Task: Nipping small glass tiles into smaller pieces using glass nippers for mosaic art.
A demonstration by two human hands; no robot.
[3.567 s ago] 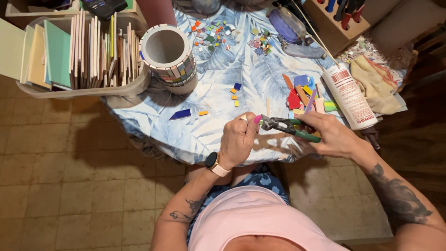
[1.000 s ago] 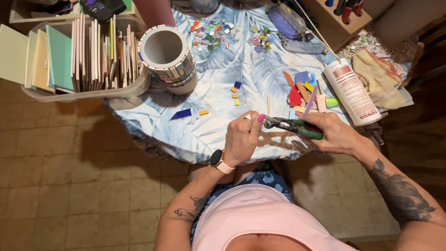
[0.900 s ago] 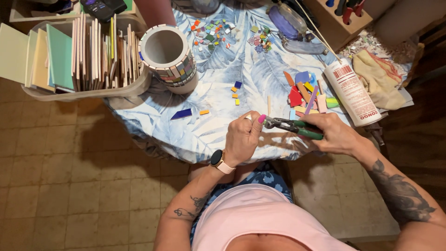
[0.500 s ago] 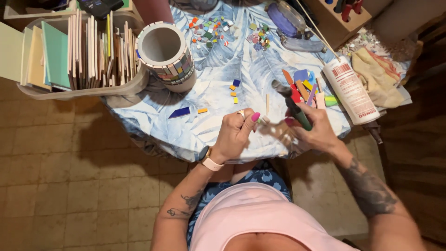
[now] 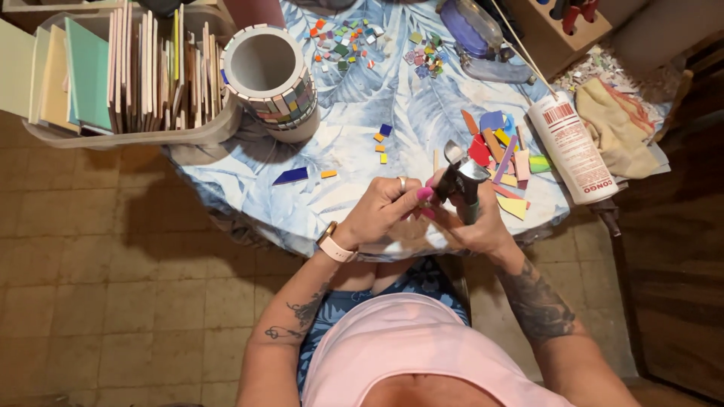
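Now the fingertips (image 5: 424, 194) of the left hand (image 5: 385, 215) pinch closed right at the head of the tile nippers (image 5: 461, 181), and whether a small chip sits between them I cannot tell; the pink nails hide the spot. The right hand (image 5: 479, 226) is wrapped shut around the green handles, with the tool standing nearly upright and its metal head pointing away from the body. A second ago the nippers lay almost flat, pointing left toward the other hand; they have since swung up to vertical and both hands have drawn closer together over the near edge of the table (image 5: 249, 203). My judgement is that the cut has been made or the tool is being re-seated, so the work is between bites rather than in one. Just beyond the hands lies a heap of coloured tile pieces (image 5: 501, 154), with a white glue bottle (image 5: 571, 147) beside it on the right. Farther off to the left stand the mosaic-covered cylinder (image 5: 273, 83) and a tray of upright tiles (image 5: 128, 71).
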